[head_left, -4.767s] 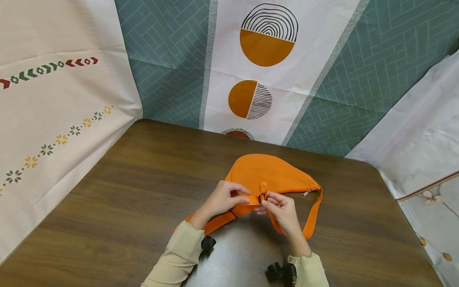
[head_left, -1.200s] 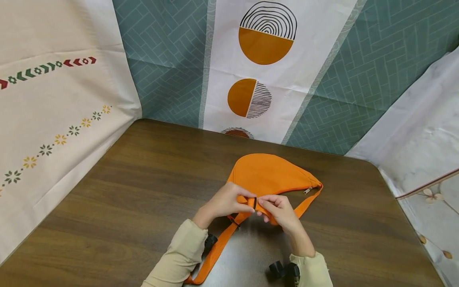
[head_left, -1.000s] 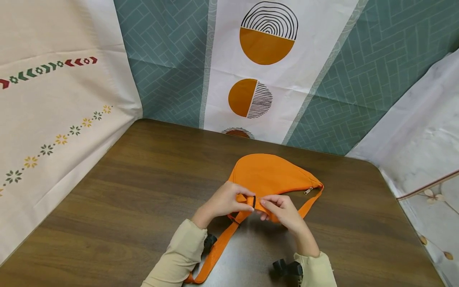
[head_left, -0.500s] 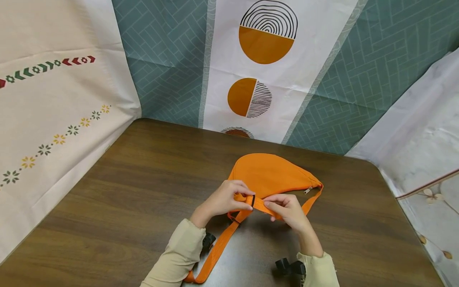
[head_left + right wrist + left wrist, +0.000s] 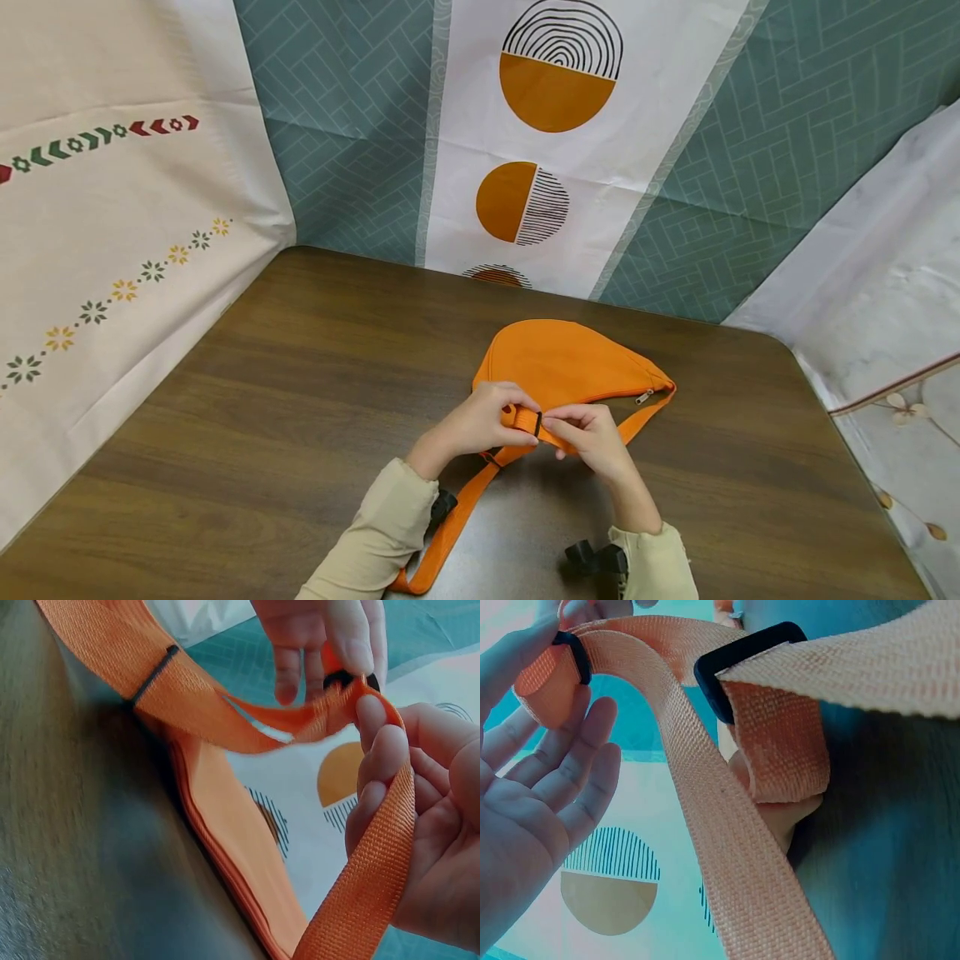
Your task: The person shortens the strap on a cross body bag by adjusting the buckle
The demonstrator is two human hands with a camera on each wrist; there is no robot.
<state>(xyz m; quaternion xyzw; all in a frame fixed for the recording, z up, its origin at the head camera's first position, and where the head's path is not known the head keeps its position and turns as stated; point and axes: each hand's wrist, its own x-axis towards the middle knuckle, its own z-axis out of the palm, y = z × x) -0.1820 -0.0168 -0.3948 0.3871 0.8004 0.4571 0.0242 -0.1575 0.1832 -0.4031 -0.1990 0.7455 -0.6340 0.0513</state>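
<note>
An orange sling bag (image 5: 555,358) with a zipper lies on the table, its webbing strap (image 5: 461,521) trailing toward the front. Just over the bag's near edge, my left hand (image 5: 476,423) pinches a black strap slider (image 5: 537,423) between thumb and fingers. The strap makes a small loop (image 5: 547,697) through this slider in the left wrist view. Right beside it, my right hand (image 5: 596,440) pinches the strap, which runs down across its fingers (image 5: 386,754) in the right wrist view. A second black buckle (image 5: 750,660) sits farther along the strap, apart from the hands.
The brown wooden table (image 5: 300,400) extends around the bag. A patterned cloth (image 5: 555,167) hangs behind its far edge, with pale cloths (image 5: 135,208) at the left and right. Black wrist cameras (image 5: 596,558) sit near both sleeves.
The upright strap loop at the slider has flattened, and the left strap length has swung toward the front. Lately the left hand shifted slightly right and the right hand left, closer to the slider.
</note>
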